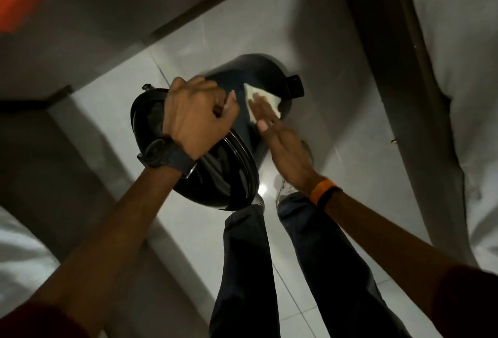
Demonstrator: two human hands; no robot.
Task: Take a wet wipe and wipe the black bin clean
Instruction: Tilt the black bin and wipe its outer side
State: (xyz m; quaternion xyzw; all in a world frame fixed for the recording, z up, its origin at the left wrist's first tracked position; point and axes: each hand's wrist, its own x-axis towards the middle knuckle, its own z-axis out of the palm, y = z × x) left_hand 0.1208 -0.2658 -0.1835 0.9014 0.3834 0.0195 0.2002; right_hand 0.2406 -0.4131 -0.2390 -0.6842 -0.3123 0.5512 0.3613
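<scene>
Bedroom: white-sheeted beds (458, 73), tiled floor (269, 41).

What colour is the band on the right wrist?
Orange, with a black part, on the right wrist; it shows in the head view.

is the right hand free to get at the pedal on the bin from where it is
Probably yes: the right hand presses the wipe flat on the bin, with the pedal just beyond its fingertips and nothing between.

I see bare forearms below dark red sleeves (463, 305); the left wrist wears a black watch (161, 153), the right an orange-and-black band (324, 192). Dark blue trousers (248, 270) end at pale shoes (285, 189).
</scene>
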